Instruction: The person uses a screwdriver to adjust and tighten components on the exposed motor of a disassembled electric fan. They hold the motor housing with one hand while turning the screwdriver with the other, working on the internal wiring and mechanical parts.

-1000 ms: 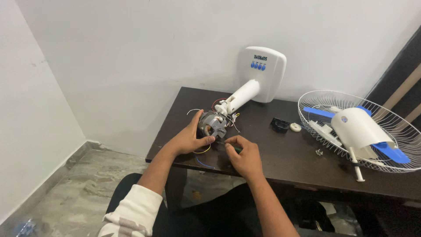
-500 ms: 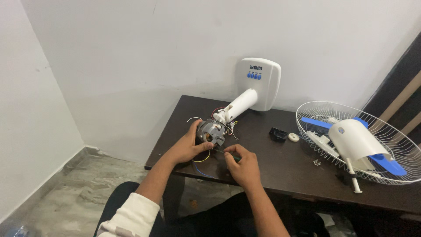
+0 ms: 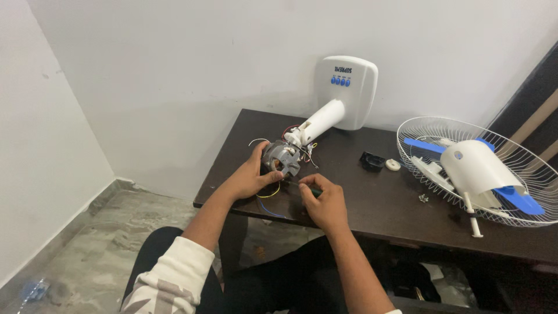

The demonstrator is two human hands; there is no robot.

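Under my left hand the fan motor is bare grey metal, dull and a little rough, with thin plastic-coated wires in yellow, blue, red and white trailing from it. My right hand closes round a slim tool with a dark, matt handle. Just beyond my grip, the fan stand is smooth white plastic with a soft sheen. The table beneath is dark wood-look, smooth and faintly glossy. Far to the right of my grip sits a white wire grille, thin coated metal, holding a smooth white plastic cover and blue plastic blades. My sleeve is soft cream cloth.
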